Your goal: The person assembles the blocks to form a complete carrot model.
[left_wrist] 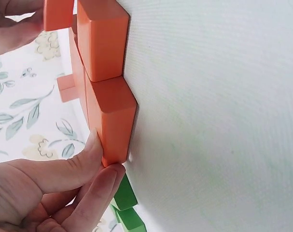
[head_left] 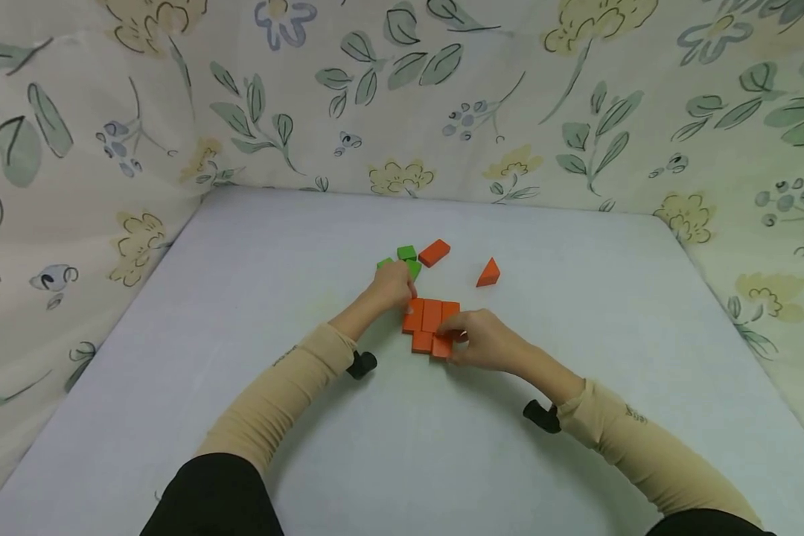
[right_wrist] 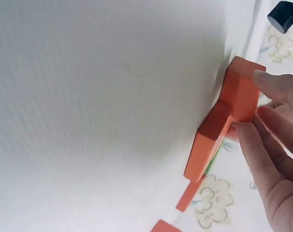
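a flat cluster of orange blocks [head_left: 432, 315] lies near the middle of the tabletop [head_left: 596, 313], the far row of three set side by side with their long axes running away from the person, and two more pieces against their near ends. the left hand [head_left: 393, 284] is at the far left corner — its thumb and a finger pinch the end of the far left block [left_wrist: 119, 121], whose length points from the person toward the far edge. the right hand [head_left: 485, 339] grips the near right block [right_wrist: 245, 92] between thumb and fingers, at the near right corner of the cluster; whether that block rests on another is hard to tell. just beyond the left hand sit small green blocks [head_left: 406, 253], partly hidden by it, and near them a loose orange block [head_left: 434, 252] lies slantwise, its long axis running toward the far right. farther right, apart from the rest, an orange triangular piece [head_left: 489, 273] has its tip pointing away from the person. the tabletop is plain and whitish, with a rounded far right corner; pale floral fabric [head_left: 476, 112] — yellow blooms, green leaves, bluish berries — hangs behind it and along both sides.
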Demonstrator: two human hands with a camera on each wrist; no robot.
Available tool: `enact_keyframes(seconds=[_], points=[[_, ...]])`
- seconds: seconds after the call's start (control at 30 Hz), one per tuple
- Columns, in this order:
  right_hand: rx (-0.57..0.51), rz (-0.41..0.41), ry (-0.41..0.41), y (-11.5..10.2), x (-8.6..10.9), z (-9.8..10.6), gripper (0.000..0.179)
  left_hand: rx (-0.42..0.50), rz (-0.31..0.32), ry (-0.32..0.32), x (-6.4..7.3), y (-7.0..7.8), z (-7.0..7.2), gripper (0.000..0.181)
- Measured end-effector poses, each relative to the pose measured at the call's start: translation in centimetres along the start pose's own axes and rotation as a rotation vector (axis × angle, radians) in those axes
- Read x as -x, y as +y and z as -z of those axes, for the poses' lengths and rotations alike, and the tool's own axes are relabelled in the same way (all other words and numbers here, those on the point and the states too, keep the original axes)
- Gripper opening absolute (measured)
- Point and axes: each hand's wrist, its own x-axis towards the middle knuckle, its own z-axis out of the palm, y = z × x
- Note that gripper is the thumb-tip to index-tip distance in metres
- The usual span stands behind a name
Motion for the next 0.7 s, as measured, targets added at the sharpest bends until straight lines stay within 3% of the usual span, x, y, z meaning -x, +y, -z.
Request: enact_keyframes(seconds=[0.5, 0.7], points=[[0.102, 0.008, -0.044, -0.1, 0.12, -0.69, 0.023, -0.029, -0.004, -0.015, -0.36, -0.03, 0.02, 0.021], [0.172, 0.032, -0.011, -0.1, 0.16, -0.83, 0.022, -0.032, -0.005, -0.012, -0.36, 0.0, 0.01, 0.019]])
